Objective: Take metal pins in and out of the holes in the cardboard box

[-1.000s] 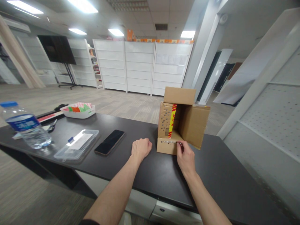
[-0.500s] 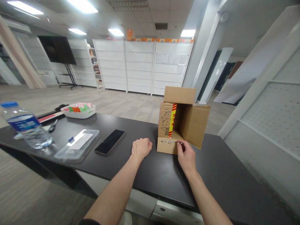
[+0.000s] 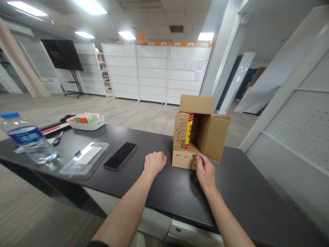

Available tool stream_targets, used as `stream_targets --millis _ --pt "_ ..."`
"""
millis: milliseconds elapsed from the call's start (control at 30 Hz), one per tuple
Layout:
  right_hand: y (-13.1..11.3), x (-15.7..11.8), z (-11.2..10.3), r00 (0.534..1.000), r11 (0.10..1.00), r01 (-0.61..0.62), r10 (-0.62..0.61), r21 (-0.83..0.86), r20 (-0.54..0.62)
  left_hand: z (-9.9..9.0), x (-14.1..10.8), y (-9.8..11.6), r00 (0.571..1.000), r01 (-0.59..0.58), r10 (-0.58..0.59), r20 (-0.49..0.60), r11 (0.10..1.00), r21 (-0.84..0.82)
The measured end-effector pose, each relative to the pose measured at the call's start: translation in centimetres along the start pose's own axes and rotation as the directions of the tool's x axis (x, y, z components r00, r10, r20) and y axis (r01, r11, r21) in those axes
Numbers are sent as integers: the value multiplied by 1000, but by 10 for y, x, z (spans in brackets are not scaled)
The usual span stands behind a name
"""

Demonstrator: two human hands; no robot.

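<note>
A cardboard box (image 3: pixel 180 132) stands open-ended on the dark table, with flaps spread up, right and down. Along its lower front flap (image 3: pixel 183 163) runs a row of small silver dots (image 3: pixel 185 155); their kind is too small to tell. My right hand (image 3: pixel 205 169) is at the right end of this row, fingertips together against the flap. Anything between those fingertips is hidden. Left of the box, my left hand (image 3: pixel 155 162) rests on the table in a closed fist, knuckles up. Its palm side cannot be seen. More grey dots are scattered on the box's left panel, beside yellow-red tape (image 3: pixel 189 132).
Left of my left hand lie a black phone (image 3: pixel 120 156) and a clear plastic case (image 3: pixel 86 159). A water bottle (image 3: pixel 28 139) stands at the far left. Behind are a white basket (image 3: pixel 87 125) with colourful contents and a dark pen-like item (image 3: pixel 58 138). A white partition (image 3: pixel 290 137) rises at right.
My right hand has shifted slightly right along the flap, and its fingers have drawn closer together. My left hand and the box have stayed in place.
</note>
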State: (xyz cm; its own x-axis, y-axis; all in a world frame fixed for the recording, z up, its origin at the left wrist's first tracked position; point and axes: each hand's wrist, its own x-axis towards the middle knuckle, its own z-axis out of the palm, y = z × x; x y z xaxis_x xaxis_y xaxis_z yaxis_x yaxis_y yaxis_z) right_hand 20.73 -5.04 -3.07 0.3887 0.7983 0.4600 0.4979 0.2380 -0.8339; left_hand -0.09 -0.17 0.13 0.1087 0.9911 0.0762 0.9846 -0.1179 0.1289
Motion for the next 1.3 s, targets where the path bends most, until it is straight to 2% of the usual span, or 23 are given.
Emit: stream_targets --millis 133,467,700,1000,1133,1300 --pt "-2 0 -1 1000 1000 6 -7 -18 -27 0 0 0 1000 -12 12 -7 1000 -2" --pt "1 0 -1 984 986 162 -164 -43 -69 2 1 -1 1000 -13 13 -6 1000 -2" --pt "1 0 -2 984 986 162 -165 -47 -73 1 0 0 1000 0 0 13 1000 -6" --pt "2 -2 0 997 997 68 -68 -29 -30 2 0 -1 1000 -6 6 6 1000 -17" --pt "-1 -2 0 997 996 75 -76 -42 -16 0 -1 0 1000 -4 4 -1 1000 -13" --pt "-3 -3 0 995 996 84 -86 -41 -59 -1 0 1 1000 -8 8 0 1000 -4"
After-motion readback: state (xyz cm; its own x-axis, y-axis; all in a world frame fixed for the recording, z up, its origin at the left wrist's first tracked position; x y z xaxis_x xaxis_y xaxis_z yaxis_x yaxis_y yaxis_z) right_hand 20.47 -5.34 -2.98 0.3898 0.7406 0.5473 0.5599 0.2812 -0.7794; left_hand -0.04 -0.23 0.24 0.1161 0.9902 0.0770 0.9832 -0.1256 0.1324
